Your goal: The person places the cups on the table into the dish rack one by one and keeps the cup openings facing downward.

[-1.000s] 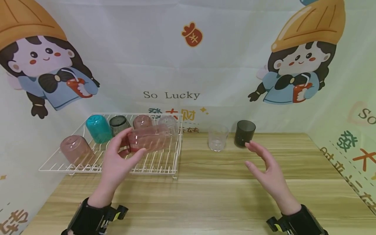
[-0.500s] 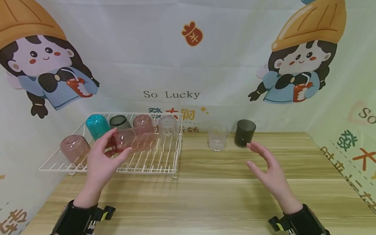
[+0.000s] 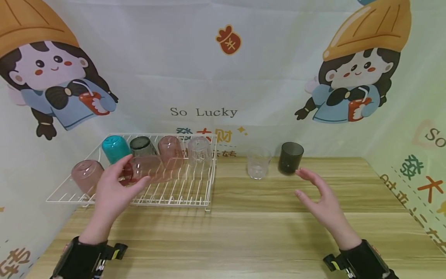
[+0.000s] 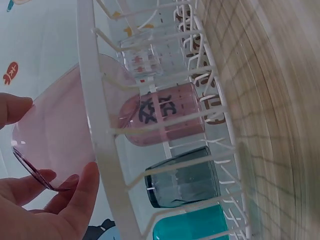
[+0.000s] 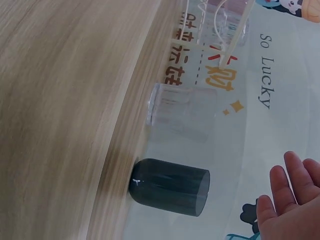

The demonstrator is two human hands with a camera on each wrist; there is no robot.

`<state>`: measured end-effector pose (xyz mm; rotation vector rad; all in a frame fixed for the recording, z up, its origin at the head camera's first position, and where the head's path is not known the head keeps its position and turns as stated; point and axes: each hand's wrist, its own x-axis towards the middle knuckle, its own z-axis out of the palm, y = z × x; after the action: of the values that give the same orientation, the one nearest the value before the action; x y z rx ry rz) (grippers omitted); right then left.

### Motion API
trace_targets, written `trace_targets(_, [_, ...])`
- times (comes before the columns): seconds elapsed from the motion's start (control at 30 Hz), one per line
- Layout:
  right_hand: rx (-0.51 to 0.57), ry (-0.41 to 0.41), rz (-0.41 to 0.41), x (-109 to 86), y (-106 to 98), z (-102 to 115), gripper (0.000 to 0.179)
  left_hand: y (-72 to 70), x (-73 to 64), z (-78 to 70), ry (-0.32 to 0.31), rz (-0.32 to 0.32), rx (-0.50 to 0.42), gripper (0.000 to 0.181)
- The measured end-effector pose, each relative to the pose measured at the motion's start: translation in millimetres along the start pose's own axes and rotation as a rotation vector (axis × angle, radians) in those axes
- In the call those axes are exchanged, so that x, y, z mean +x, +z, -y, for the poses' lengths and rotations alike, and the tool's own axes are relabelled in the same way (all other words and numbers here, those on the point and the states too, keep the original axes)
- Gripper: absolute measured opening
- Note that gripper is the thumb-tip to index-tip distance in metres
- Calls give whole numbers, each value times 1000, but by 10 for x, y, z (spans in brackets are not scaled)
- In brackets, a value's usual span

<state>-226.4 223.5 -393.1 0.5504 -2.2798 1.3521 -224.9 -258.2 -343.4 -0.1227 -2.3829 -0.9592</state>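
My left hand grips a clear pink glass near its rim and holds it tipped on its side over the white wire rack. In the left wrist view the thumb and fingers pinch the pink glass at its mouth end. Behind it on the rack, upside down, stand a teal glass, a grey glass, a pink glass and a clear glass. My right hand holds nothing, fingers spread and bent, close in front of a dark grey glass.
Another pink glass sits upside down at the rack's left front. A clear glass stands upright on the wooden table, left of the dark grey one. A printed cloth hangs behind the table.
My left hand has moved left along the rack with the pink glass, uncovering the clear and pink glasses behind. The right hand has shifted slightly right.
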Motion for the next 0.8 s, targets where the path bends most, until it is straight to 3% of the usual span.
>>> trace_targets(0.6, [-68, 2, 16, 37, -6, -93, 54, -88, 79, 176, -21, 62, 197, 72])
trace_targets(0.8, [-104, -69, 18, 102, 8, -128, 55, -139, 123, 223, -21, 64, 231, 72])
